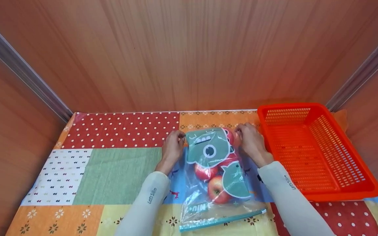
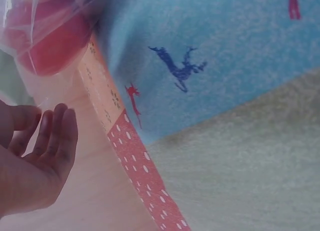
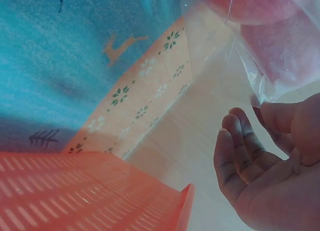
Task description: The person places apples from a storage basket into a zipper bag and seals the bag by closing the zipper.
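Note:
A clear zip bag (image 1: 195,193) printed with green cartoon animals holds several red apples (image 1: 218,189). Its teal zip edge (image 1: 223,221), with a white slider at the right end, lies toward me. At the far left corner of the bag, my left hand (image 1: 173,147) pinches the plastic between thumb and forefinger. My right hand (image 1: 252,141) pinches the opposite far corner in the same way. Both wrist views show the other fingers loosely bent, with apples (image 3: 250,6) inside the plastic above the right hand and a red apple (image 2: 55,46) above the left.
An orange perforated plastic basket (image 1: 287,115) stands to the right, close beside my right forearm. A patchwork cloth (image 1: 120,173) covers the table. Wood-grain panels (image 1: 176,55) rise at the back and on both sides.

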`<state>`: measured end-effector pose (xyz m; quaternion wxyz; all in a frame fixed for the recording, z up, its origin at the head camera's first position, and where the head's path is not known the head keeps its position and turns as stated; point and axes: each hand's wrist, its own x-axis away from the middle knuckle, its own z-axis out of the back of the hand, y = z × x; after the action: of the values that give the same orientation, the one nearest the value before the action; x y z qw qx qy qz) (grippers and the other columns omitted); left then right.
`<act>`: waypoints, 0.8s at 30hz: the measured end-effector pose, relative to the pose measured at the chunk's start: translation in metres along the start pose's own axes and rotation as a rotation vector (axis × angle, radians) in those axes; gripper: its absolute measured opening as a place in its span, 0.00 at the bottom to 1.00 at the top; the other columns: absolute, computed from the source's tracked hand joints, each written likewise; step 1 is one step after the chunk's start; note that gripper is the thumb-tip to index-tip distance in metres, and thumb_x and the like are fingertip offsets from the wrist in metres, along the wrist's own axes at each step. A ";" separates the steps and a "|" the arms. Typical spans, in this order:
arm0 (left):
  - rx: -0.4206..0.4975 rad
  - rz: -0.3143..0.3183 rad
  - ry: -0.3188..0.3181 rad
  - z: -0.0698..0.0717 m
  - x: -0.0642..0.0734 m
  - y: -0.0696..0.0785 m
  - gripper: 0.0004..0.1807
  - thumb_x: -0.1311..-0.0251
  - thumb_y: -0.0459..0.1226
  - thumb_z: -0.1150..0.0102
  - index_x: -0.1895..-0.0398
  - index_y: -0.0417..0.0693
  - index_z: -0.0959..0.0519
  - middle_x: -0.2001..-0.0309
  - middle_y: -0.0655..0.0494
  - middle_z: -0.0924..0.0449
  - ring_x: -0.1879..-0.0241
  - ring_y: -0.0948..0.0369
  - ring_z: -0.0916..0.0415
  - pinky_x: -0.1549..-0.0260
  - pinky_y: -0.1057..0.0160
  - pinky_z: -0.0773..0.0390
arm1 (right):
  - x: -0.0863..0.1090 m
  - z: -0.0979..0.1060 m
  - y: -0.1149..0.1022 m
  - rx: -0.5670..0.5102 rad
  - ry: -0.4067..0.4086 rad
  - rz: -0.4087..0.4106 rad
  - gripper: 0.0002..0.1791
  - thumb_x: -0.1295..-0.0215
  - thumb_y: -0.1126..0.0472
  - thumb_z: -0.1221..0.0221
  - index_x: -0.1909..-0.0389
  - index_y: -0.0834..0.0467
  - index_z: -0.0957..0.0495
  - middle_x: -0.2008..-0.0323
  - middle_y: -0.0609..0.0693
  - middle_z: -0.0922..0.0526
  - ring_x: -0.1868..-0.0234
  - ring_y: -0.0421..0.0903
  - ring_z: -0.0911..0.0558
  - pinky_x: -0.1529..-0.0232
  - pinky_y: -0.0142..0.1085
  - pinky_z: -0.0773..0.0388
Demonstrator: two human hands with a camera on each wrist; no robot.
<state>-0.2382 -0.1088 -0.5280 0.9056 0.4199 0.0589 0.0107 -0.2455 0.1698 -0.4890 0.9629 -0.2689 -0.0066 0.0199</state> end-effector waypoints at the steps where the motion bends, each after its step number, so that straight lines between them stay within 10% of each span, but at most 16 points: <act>1: 0.007 -0.002 -0.008 0.000 0.001 -0.001 0.07 0.25 0.29 0.41 0.50 0.39 0.16 0.55 0.46 0.18 0.56 0.51 0.17 0.55 0.52 0.14 | 0.000 -0.001 0.001 0.010 -0.002 0.009 0.20 0.28 0.60 0.33 0.38 0.58 0.19 0.49 0.57 0.20 0.49 0.55 0.20 0.39 0.56 0.18; 12: 0.042 -0.004 -0.068 -0.004 0.009 -0.007 0.21 0.20 0.35 0.48 0.29 0.36 0.28 0.38 0.40 0.24 0.39 0.46 0.21 0.40 0.45 0.19 | 0.007 -0.007 0.011 0.085 0.033 0.036 0.30 0.20 0.54 0.43 0.22 0.59 0.33 0.28 0.63 0.28 0.29 0.64 0.27 0.28 0.62 0.32; 24: -0.293 -0.078 0.004 -0.004 0.029 -0.010 0.41 0.25 0.54 0.46 0.16 0.45 0.42 0.16 0.42 0.50 0.16 0.41 0.57 0.19 0.40 0.55 | 0.023 -0.012 0.014 0.223 0.086 0.118 0.43 0.21 0.41 0.47 0.16 0.60 0.46 0.17 0.65 0.48 0.17 0.67 0.47 0.19 0.63 0.52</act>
<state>-0.2104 -0.1103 -0.5416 0.9567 0.2808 0.0750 -0.0150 -0.2226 0.1768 -0.5069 0.9834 -0.1608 0.0527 0.0657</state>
